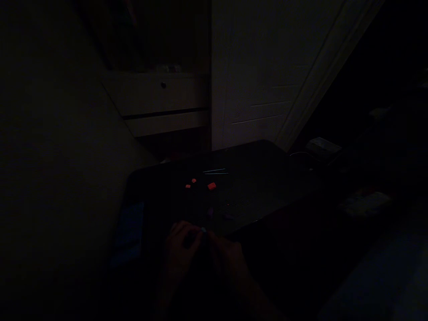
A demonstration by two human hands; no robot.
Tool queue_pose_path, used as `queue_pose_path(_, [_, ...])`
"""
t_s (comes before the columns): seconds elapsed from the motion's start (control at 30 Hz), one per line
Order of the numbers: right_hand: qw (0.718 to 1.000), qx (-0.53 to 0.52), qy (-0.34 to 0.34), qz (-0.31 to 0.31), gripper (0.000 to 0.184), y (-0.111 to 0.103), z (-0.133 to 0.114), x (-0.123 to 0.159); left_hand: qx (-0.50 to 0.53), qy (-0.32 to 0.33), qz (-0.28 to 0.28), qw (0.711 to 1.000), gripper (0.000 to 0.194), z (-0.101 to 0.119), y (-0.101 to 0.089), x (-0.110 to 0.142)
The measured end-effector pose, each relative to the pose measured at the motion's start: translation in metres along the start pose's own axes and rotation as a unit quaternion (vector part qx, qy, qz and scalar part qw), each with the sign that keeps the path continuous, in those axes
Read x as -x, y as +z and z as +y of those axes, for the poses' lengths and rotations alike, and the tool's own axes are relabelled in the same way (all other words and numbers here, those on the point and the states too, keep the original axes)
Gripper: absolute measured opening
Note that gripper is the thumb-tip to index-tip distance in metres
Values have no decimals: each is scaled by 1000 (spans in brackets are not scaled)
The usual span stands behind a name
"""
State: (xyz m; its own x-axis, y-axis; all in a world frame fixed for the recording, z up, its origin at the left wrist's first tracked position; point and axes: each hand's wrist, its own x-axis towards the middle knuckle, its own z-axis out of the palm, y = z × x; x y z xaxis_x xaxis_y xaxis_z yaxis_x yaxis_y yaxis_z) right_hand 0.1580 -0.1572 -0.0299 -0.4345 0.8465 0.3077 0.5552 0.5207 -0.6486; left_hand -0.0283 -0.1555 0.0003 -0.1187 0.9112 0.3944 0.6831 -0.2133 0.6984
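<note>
The picture is very dark. My left hand [180, 245] is closed at the near edge of the dark table, its thumb and fingers pinching a small pale piece [203, 229]. Close against it, my right hand [230, 254] has its fingers bent in to the same spot; what they grip is hidden in shadow. Just beyond the hands lie a small purplish piece [210, 213] and a dark grey piece [228, 217]. Farther off are a red block [211, 186] and two smaller reddish pieces, one [194, 180] behind the other [187, 186].
Thin metal tweezers [216, 171] lie beyond the red block on the table [261, 174]. A flat bluish item [129, 229] rests at the table's left side. Behind stand a drawer unit [160, 98] and a pale panelled door [254, 80]. A wall rises at left.
</note>
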Motion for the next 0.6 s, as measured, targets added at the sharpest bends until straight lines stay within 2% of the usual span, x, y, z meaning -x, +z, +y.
queue_pose_path(0.6, [998, -37, -8, 45, 48, 7, 7, 4, 23, -39, -9, 999, 12, 2, -1, 0])
